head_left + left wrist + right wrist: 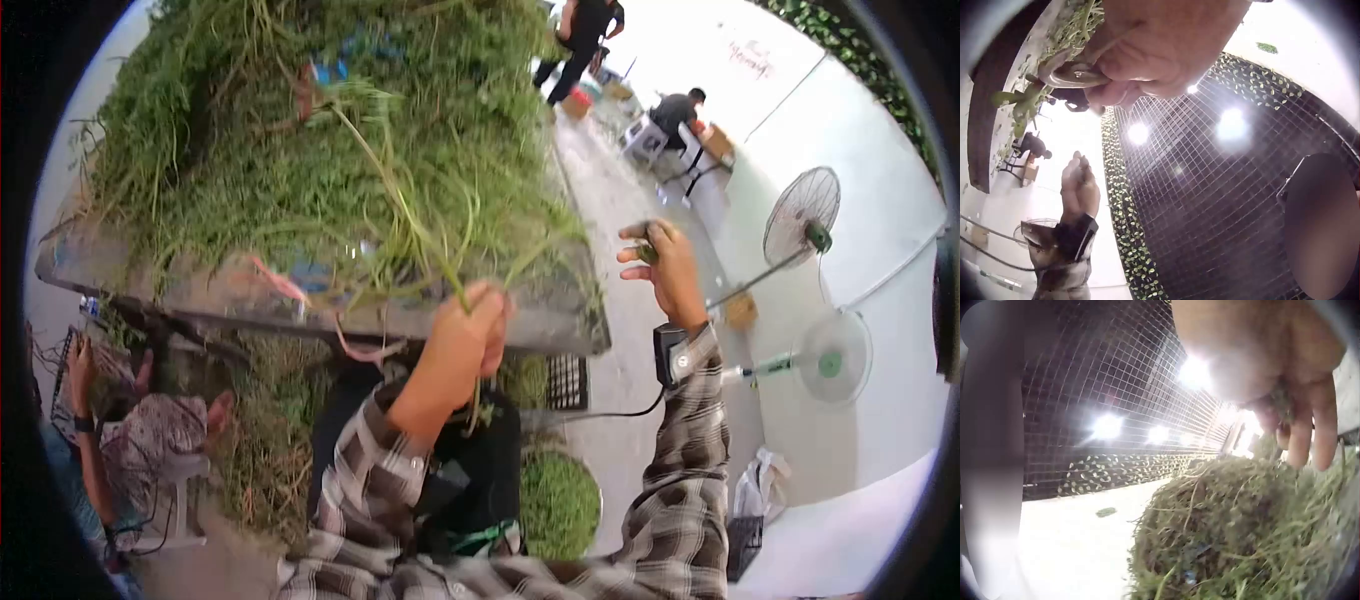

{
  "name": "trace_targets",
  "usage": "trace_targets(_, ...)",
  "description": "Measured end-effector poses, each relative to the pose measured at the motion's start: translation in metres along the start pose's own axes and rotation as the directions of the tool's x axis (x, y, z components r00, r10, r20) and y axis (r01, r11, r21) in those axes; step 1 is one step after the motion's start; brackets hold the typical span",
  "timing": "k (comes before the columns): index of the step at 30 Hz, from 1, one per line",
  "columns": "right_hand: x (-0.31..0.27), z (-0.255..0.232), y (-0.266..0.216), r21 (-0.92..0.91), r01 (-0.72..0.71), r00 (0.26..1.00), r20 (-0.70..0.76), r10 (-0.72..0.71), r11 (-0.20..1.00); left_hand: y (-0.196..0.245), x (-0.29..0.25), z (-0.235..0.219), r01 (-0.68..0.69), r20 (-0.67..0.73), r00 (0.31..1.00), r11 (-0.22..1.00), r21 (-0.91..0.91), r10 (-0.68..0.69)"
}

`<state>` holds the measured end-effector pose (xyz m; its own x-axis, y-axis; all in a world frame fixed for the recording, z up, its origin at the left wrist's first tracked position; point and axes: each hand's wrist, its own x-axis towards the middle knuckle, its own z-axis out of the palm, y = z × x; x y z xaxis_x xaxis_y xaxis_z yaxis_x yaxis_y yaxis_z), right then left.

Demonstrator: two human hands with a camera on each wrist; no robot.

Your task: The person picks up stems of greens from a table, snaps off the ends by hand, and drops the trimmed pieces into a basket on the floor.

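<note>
My left hand (455, 350) grips long green plant stems (410, 215) by their lower ends, at the near edge of the table (215, 305). The leafy tops reach out over a big heap of green plants (330, 180). In the left wrist view, stems (1069, 72) come out by the thumb and fingers of that hand (1160, 50). Off the table's right side, my right hand (672, 270) is raised with bent fingers. A small bit of greenery (1282, 403) shows between its fingers and palm in the right wrist view.
Below the table stand a round container of picked greens (560, 500) and a black crate (568, 383). Two fans (803, 215) are on the right. Another person's hand (82, 375) is at the lower left; a seated person (675, 115) is farther back. Pink string (280, 280) hangs at the edge.
</note>
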<state>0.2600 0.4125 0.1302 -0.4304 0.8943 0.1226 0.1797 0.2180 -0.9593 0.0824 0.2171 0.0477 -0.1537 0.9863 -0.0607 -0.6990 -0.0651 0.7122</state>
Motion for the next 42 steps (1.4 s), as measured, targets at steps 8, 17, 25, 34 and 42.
trace_targets(8, -0.123, 0.096, 0.032, -0.167, 0.103, 0.861, 0.509, -0.004, 0.980, -0.001, 0.005, -0.003, -0.143, -0.027, 0.990, 0.981, -0.132, 0.140)
trace_targets(17, -0.161, 0.125, 0.041, -0.054, -0.174, 0.796, 0.580, 0.173, 0.983, 0.006, 0.003, -0.010, -0.227, -0.120, 0.970, 0.962, -0.150, 0.211)
trace_targets(25, -0.210, 0.076, 0.078, 0.138, -0.572, 0.770, 0.429, 0.471, 0.809, 0.021, -0.001, -0.017, -0.245, -0.206, 0.948, 0.969, 0.020, 0.243)
trace_targets(34, -0.167, 0.047, 0.014, 0.104, -0.167, 0.969, 0.199, 0.144, 0.980, -0.015, 0.008, 0.000, -0.095, -0.064, 0.992, 0.979, 0.180, 0.108)
trace_targets(42, -0.086, 0.099, -0.019, -0.281, 0.389, 0.910, 0.265, -0.319, 0.877, -0.043, 0.014, -0.006, -0.291, 0.035, 0.922, 0.632, 0.718, 0.385)
